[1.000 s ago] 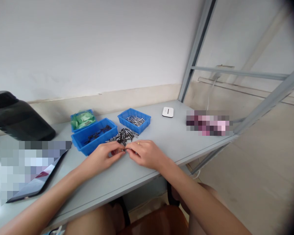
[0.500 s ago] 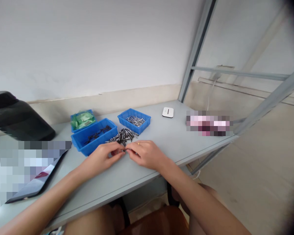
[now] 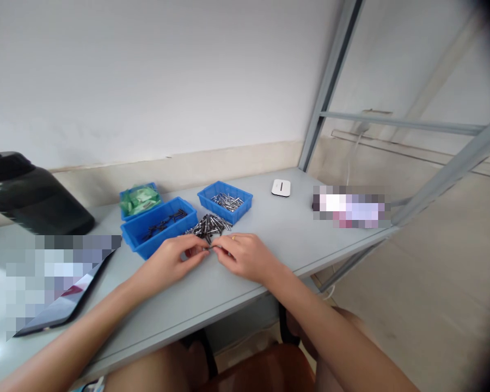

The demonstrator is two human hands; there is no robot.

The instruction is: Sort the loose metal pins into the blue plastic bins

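Observation:
My left hand (image 3: 178, 256) and my right hand (image 3: 242, 255) meet fingertip to fingertip above the table's near side. Pinched between them is a small thin dark metal piece (image 3: 212, 247), mostly covered by the fingers. Just beyond the fingers lies a loose pile of slim silver and dark metal pins (image 3: 209, 224). A blue bin (image 3: 135, 246) beside my left hand holds dark pin-like pieces. Behind the pile, a second blue bin (image 3: 232, 216) contains silver ones. Something reddish shows inside the curl of my left hand, too small to make out.
A third blue bin (image 3: 123, 216) with green plastic bags stands at the back. Left are a dark bottle (image 3: 44, 198) and a partly blurred tablet-like device (image 3: 71, 310). A white box (image 3: 281, 188) sits at the back right, near a pixelated object (image 3: 351, 208) and the metal frame (image 3: 330, 76).
My right hand has drawn slightly to the right, and a little more of the thin piece shows between the fingertips. The whole view has shifted slightly; the bins stay in place.

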